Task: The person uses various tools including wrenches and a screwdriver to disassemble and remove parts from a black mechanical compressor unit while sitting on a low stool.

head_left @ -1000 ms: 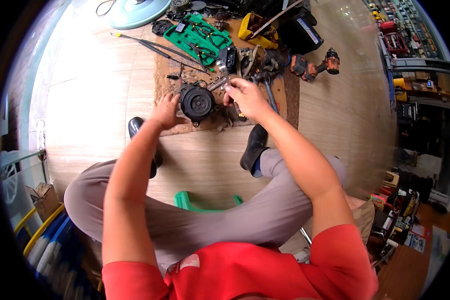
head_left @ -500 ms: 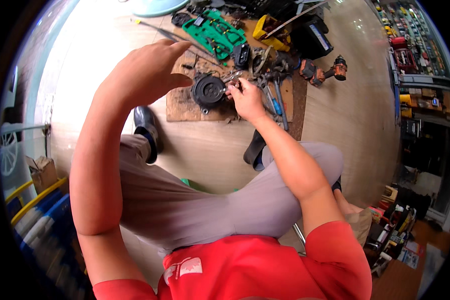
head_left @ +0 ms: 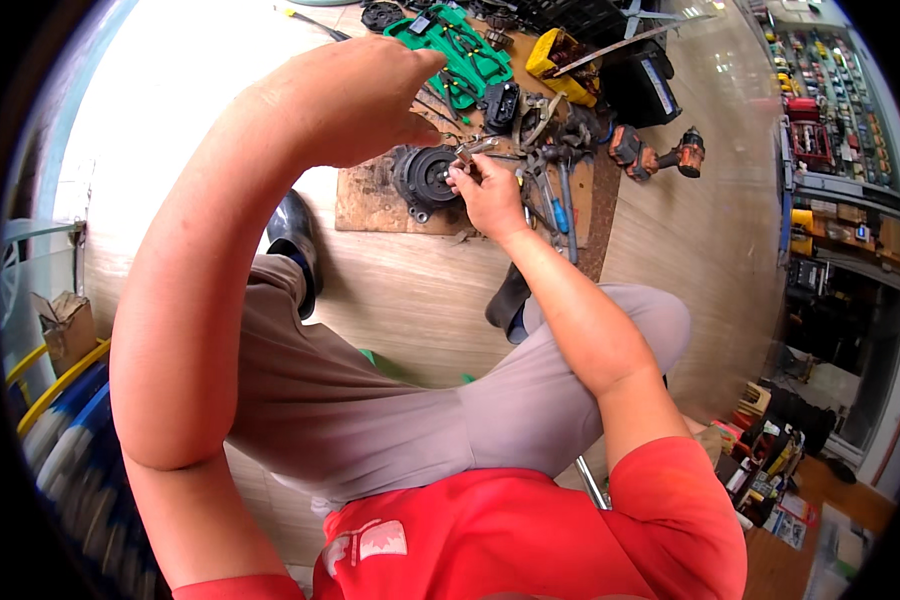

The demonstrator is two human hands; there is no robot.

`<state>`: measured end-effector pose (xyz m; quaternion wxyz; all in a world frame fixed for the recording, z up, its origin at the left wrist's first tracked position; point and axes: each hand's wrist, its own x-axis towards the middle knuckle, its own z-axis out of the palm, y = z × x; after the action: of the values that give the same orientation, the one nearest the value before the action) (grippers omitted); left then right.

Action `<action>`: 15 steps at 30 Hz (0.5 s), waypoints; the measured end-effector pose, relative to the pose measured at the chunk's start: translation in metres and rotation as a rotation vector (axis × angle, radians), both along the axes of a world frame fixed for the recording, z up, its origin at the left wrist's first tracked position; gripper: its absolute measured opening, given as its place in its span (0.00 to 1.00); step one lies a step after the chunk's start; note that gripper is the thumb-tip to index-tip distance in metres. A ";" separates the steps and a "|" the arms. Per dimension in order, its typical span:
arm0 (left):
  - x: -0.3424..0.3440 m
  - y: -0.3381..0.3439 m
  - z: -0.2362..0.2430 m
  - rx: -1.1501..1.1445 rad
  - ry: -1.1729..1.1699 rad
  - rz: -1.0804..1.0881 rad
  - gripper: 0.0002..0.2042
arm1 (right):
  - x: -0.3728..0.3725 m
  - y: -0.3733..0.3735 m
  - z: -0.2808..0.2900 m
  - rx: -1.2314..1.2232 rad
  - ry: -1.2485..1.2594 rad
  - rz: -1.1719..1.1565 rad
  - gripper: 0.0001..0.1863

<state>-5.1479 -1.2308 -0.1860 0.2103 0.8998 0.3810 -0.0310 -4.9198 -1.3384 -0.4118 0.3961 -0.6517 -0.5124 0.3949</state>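
My right hand (head_left: 490, 200) pinches a small shiny metal tool (head_left: 478, 148) whose exact kind I cannot make out. Its fingertips are at the right edge of a round black ribbed part (head_left: 420, 180), which looks like a pulley or motor housing and lies on a stained cardboard sheet (head_left: 365, 205). My left hand (head_left: 370, 100) hovers above and left of that part, thumb and index finger apart, with nothing visible between them. The other left fingers are hidden behind the hand.
Beyond my hands are a green tool case (head_left: 460, 70), a yellow bin (head_left: 550, 65), a black box (head_left: 640, 85) and greasy metal parts. Blue-handled tools (head_left: 560, 215) lie right of my right hand. Farther right is a cordless drill (head_left: 660, 155). My shoes flank the cardboard.
My left hand has moved right and farther away, closer to my right hand. My right hand stays beside the round part, and the metal tool in it now shows more clearly.
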 end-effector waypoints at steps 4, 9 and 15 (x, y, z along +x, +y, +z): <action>0.001 0.006 0.000 -0.006 0.001 0.008 0.30 | 0.001 0.000 0.002 0.005 -0.210 0.038 0.07; -0.004 0.010 -0.001 -0.026 -0.018 0.048 0.31 | -0.001 -0.001 0.002 0.043 -0.227 0.001 0.06; -0.005 0.012 -0.001 -0.046 0.019 0.054 0.31 | -0.010 -0.004 0.020 0.163 -0.371 0.078 0.07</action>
<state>-5.1527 -1.2184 -0.1875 0.2279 0.8838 0.4065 -0.0424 -4.9294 -1.3427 -0.3918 0.3306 -0.6588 -0.6317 0.2402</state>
